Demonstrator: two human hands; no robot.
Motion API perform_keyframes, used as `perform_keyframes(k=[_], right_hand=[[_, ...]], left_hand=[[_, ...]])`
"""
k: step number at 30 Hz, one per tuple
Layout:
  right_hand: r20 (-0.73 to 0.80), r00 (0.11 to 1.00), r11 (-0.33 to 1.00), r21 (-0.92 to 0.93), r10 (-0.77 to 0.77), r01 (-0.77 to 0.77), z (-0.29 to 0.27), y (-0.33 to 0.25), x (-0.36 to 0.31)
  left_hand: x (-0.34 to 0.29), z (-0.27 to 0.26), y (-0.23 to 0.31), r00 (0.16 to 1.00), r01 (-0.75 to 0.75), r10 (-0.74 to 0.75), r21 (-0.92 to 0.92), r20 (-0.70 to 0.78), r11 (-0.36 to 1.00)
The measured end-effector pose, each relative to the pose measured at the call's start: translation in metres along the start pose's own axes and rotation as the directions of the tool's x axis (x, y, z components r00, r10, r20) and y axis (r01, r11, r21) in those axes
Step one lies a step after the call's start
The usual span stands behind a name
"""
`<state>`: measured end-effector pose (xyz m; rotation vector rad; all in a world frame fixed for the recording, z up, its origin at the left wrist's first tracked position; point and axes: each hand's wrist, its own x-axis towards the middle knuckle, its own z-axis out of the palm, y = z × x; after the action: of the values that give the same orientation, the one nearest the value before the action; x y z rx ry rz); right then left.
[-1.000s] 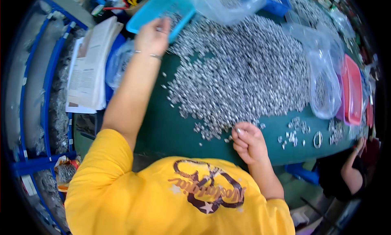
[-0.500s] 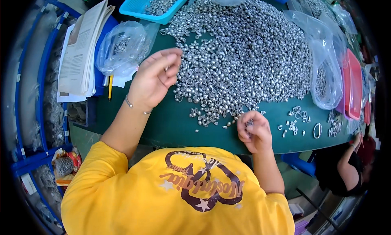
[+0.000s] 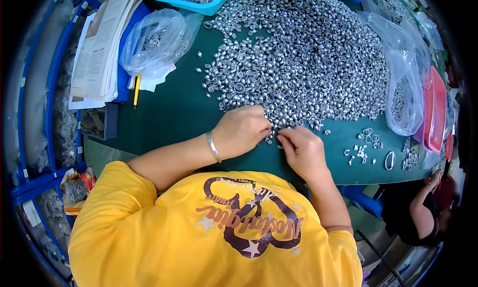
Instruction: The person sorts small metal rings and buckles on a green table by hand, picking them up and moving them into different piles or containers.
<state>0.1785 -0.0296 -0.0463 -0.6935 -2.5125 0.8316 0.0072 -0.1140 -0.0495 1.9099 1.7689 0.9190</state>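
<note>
A wide heap of small silver-grey metal rings and domed pieces (image 3: 308, 63) covers much of the green table. At the heap's near edge my left hand (image 3: 244, 130) is closed, palm down, its fingertips curled together by the loose pieces. A silver bangle (image 3: 213, 146) circles that wrist. Just to the right, my right hand (image 3: 303, 150) is closed too, thumb and forefinger pinched close to the left fingertips. What either hand grips is hidden by the fingers. A few small pieces (image 3: 269, 137) lie between the two hands.
Right of my hands lie small sorted pieces (image 3: 359, 150) and an oval ring (image 3: 389, 160). Plastic bags (image 3: 403, 98) and a red basket (image 3: 435, 110) stand beyond. At left are a bag of parts (image 3: 154, 43), papers (image 3: 97, 53) and a yellow pen (image 3: 136, 92). Another person's arm (image 3: 423, 212) shows at right.
My left hand has come down from the heap's left side to its near edge, beside the right hand, and its fingers have curled in. My right hand has turned palm down, hiding the metal pieces seen in it.
</note>
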Motion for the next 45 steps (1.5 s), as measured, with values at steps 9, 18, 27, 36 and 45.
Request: perform_keyframes(k=[9, 18, 27, 36, 45], right_hand=[[-0.072, 0.997, 0.99, -0.132, 0.041, -0.05, 0.003, -0.002, 0.014], [0.013, 0.956, 0.879, 0.389, 0.294, -0.275, -0.006, 0.002, 0.013], [0.633, 0.729, -0.497, 0.735, 0.26, -0.461, -0.016, 0.007, 0.012], [0.587, 0.793, -0.569, 0.713, 0.165, -0.41, -0.008, 0.013, 0.003], [-0.011, 0.999, 0.988, 0.149, 0.05, -0.047, 0.002, 0.002, 0.021]], left_hand=[[0.008, 0.002, -0.001, 1.0, -0.021, 0.019, 0.068, 0.024, 0.997], [0.009, -0.015, 0.0, 0.792, 0.583, -0.408, -0.76, 0.454, 0.286], [0.001, -0.01, -0.008, 0.71, 0.529, -0.263, -0.742, 0.653, -0.412], [-0.002, -0.015, -0.01, 0.775, 0.477, -0.224, -0.779, 0.592, -0.407], [-0.003, -0.039, -0.01, 0.734, 0.535, -0.535, -0.841, 0.418, 0.077]])
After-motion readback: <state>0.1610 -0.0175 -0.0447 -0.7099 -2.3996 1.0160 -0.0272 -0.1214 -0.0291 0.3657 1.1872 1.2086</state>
